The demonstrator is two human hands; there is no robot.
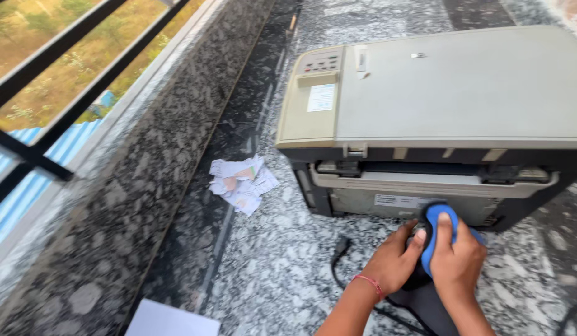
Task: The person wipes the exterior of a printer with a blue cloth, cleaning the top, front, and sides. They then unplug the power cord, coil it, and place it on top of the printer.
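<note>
Blue-and-black handheld power tool, at five o'clock in the view, gripped by both hands: right hand wrapped over its blue top, left hand closed on its black side, thin red thread bracelet on that wrist. Tool's front sits just beside the lower face of a beige, box-shaped desktop printer on the speckled grey granite floor. Crumpled white paper scraps at nine o'clock of the hands; black cable near the left hand.

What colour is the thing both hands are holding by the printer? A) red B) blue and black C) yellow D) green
B: the left hand and right hand wrap around a blue and black tool held against the front of the beige printer.
</note>
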